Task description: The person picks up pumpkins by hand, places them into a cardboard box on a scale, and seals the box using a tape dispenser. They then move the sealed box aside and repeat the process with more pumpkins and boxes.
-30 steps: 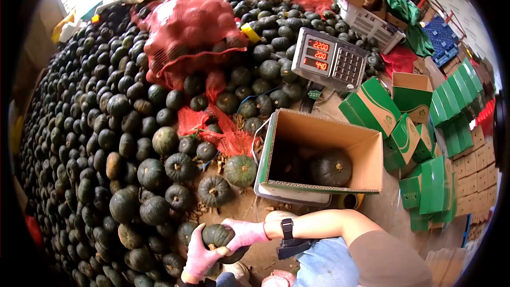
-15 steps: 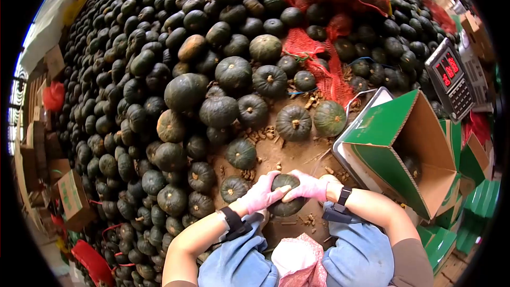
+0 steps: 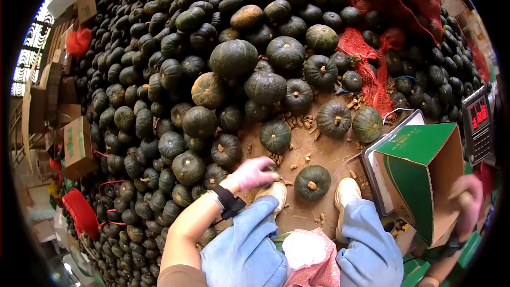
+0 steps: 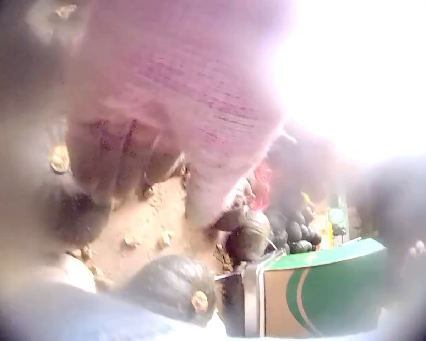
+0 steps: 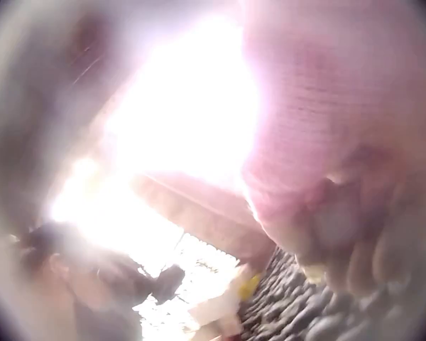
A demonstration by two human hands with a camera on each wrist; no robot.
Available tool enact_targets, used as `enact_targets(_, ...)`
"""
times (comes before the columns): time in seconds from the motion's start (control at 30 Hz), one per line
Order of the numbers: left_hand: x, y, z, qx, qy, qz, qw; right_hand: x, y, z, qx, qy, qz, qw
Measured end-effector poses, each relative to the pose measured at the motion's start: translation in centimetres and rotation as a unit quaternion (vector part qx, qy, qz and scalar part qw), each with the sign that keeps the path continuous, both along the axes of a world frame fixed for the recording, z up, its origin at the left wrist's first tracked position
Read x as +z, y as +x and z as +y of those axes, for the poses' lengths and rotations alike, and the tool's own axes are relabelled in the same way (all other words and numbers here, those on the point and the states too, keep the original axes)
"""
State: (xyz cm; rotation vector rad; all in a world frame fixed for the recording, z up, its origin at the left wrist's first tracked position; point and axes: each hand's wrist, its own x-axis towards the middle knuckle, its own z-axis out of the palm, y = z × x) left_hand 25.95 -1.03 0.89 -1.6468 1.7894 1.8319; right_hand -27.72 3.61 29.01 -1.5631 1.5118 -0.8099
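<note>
A dark green squash [image 3: 312, 183] with a tan stem sits on the floor between the person's shoes, touched by neither hand. To its left is the left hand [image 3: 252, 174] in a pink glove, fingers stretched toward the squash and apart from it. In the left wrist view, the thumb stands away from the other fingers, with bare floor visible between. The right hand [image 3: 467, 197], also gloved and blurred, is at the far right beside the mouth of a green and brown cardboard box [image 3: 419, 151]. Its fingers are loosely bent, with nothing visible in them. The box's inside is mostly hidden.
A big pile of squashes [image 3: 143, 122] fills the left and back. The box stands on a scale platform [image 3: 369, 165], whose lit display [image 3: 478, 119] is at the right. A red mesh bag [image 3: 393, 0] lies at the back. Loose squash stems [image 3: 303, 121] litter the floor.
Both hands held the squash between them before; now it lies on the floor, let go. The right hand has swung far right to the box. The head view has turned left and down.
</note>
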Motion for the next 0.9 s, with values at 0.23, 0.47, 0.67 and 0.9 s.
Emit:
enact_targets(0.23, -0.1, -2.3, -5.2, -0.120, -0.488, -0.077, 0.861, -5.5, -9.0, -1.2, 0.102, 0.330, 0.312, 0.885)
enact_targets(0.47, -4.9, -12.2, -18.4, -0.254, -0.571, -0.183, 0.759, -14.0, -12.4, -2.1, 0.335, 0.354, 0.363, 0.794)
enact_targets(0.67, -4.3, -14.9, -24.3, -0.286, -0.313, -0.327, 0.845, -13.5, -9.4, -1.4, 0.331, 0.354, 0.406, 0.775)
enact_targets(0.9, -2.9, -15.3, -21.8, -0.341, -0.299, -0.283, 0.845, -8.1, -6.3, 3.1, 0.112, 0.164, 0.510, 0.837)
